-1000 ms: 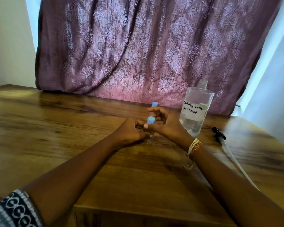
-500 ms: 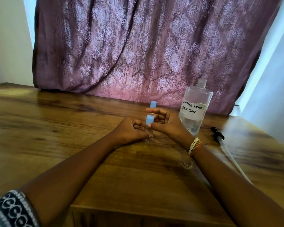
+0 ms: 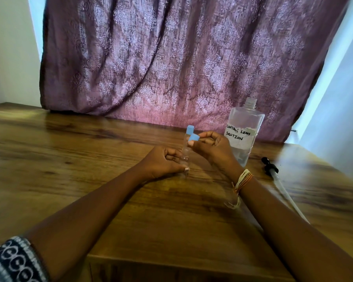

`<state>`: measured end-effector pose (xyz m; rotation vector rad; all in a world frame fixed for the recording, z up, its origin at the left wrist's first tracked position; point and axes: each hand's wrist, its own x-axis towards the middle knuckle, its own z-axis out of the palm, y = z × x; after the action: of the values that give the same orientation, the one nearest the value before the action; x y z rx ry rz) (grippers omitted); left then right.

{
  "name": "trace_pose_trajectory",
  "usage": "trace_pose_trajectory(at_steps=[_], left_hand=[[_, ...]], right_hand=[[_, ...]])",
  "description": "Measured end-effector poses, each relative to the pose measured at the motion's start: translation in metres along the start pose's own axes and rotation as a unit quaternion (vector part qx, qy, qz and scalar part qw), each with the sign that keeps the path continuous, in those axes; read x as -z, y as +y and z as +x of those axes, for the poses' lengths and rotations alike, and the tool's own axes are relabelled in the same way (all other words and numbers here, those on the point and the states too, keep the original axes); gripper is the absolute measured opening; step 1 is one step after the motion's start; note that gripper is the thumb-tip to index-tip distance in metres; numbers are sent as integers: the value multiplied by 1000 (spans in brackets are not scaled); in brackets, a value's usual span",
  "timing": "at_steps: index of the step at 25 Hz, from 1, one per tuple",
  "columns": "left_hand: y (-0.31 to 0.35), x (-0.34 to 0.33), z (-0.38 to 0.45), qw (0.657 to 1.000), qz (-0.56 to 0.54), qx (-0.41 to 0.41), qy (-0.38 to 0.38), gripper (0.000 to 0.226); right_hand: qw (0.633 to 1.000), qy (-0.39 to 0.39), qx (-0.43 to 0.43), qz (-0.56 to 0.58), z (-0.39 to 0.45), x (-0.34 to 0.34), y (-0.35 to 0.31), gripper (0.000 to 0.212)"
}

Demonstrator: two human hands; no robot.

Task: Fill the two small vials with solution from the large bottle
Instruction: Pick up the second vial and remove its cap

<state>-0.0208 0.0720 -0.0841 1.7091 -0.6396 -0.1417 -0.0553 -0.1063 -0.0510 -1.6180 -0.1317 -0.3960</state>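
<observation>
A clear small vial [image 3: 185, 159] stands on the wooden table [image 3: 69, 159], gripped low down by my left hand [image 3: 161, 162]. My right hand [image 3: 210, 146] pinches its blue cap [image 3: 194, 137], lifted and tilted off the vial's mouth. A second small vial [image 3: 188, 137] with a blue cap on stands just behind, partly hidden by the first. The large clear bottle [image 3: 243, 137], uncapped and labelled "contact lens solution", stands upright to the right of my right hand, about a third full.
A black-topped pump tube [image 3: 277, 180] lies on the table right of the bottle. A purple curtain [image 3: 171, 58] hangs behind the table. The table's front edge [image 3: 171, 259] runs near my forearms.
My right hand has lifted the blue cap up and off the front vial; my left hand slid lower on the vial. The view shifted slightly.
</observation>
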Motion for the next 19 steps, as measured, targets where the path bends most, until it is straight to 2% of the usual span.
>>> trace_pose_trajectory(at_steps=[1,3,6,8,10,12,16,17,19], left_hand=[[-1,0,0,1000,0,2,0,25],[-1,-1,1,1000,-1,8,2,25],[0,-1,0,1000,3,11,1,30],[2,0,-1,1000,8,13,-3,31],[3,0,-2,1000,11,14,-6,31],[5,-1,-2,1000,10,16,-5,32],[4,-1,-3,1000,7,23,-3,34],[3,-1,-3,1000,6,22,-4,34],[4,-2,-3,1000,6,23,-1,33]], right_hand=[[1000,14,1,-13,2,3,2,27],[990,29,40,-135,4,11,10,19],[923,-4,130,-362,5,14,21,14],[885,-41,135,-445,6,12,28,20],[877,-41,100,-469,10,10,34,26],[891,-9,64,-450,12,8,37,31],[899,2,39,-436,10,10,33,57],[902,14,46,-430,9,12,27,58],[905,76,99,-406,8,18,8,40]])
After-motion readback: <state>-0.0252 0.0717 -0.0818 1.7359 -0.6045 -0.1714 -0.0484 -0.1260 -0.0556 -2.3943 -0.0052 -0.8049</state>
